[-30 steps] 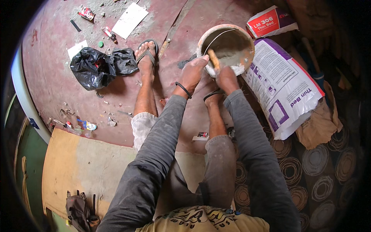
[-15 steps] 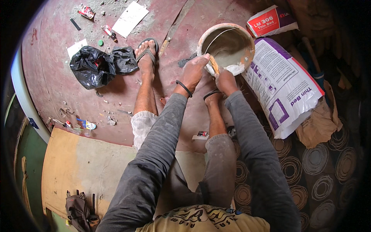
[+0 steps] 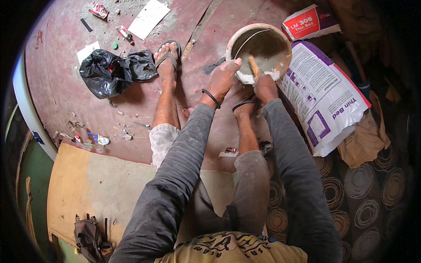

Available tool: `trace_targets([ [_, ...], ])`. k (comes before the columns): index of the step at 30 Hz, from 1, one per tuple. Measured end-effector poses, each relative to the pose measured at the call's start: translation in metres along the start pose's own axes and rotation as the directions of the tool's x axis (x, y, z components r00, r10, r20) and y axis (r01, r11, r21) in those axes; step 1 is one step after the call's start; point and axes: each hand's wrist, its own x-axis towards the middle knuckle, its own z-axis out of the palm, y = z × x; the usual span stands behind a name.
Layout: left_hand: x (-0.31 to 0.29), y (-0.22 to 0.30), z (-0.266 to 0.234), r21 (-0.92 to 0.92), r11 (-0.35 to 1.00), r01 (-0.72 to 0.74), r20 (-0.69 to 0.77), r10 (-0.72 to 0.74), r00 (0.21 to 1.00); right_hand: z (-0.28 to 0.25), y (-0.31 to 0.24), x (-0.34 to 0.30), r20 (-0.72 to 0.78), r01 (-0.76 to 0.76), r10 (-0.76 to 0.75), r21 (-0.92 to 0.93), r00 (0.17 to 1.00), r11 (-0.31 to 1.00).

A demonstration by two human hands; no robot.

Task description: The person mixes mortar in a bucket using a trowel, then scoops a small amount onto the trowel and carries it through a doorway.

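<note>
A mortar-smeared bucket (image 3: 287, 52) stands tilted on the floor in front of me, with grey wet mix (image 3: 268, 50) inside and a thin wire handle across its mouth. My left hand (image 3: 224, 79) is closed on the bucket's near left rim, thumb uppermost. At the near right rim, my right hand (image 3: 266, 89) grips a tool with a wooden handle (image 3: 253, 65). The handle's end points up over the bucket's mouth. The tool's working end is hidden, so its kind is unclear.
Right of the bucket lie a large white and purple powder bag (image 3: 322, 94), a red and white bag piece (image 3: 311, 23) and brown paper (image 3: 364, 138). A black plastic bag (image 3: 103, 76), paper sheet (image 3: 149, 18) and litter lie left. My sandalled feet flank the space before me.
My right hand has shifted slightly right, and the wooden handle has moved right, away from my left hand. My left hand stays at the rim.
</note>
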Motion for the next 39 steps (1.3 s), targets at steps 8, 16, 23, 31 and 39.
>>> trace_targets([
  [8,0.001,-0.008,-0.005,0.105,0.994,-0.034,-0.002,0.035,0.999,-0.023,-0.023,0.000,-0.143,-0.062,0.067,0.041,0.987,0.997],
  [16,0.001,-0.007,-0.003,0.021,1.000,-0.014,-0.002,0.014,1.000,-0.027,-0.026,0.000,-0.041,0.046,-0.043,0.079,0.998,0.996],
  [23,0.000,-0.008,-0.004,-0.010,0.999,0.052,-0.004,-0.052,0.999,-0.028,-0.018,0.011,0.120,0.076,-0.080,0.039,0.990,0.996],
  [31,-0.003,0.002,-0.002,0.015,0.997,0.082,-0.015,-0.082,0.997,-0.044,0.007,0.031,-0.126,0.017,-0.029,-0.094,0.992,0.995],
  [39,0.003,-0.003,-0.006,0.084,0.996,0.035,0.012,-0.036,0.999,0.011,0.000,0.000,0.112,-0.022,0.024,-0.020,0.993,1.000],
])
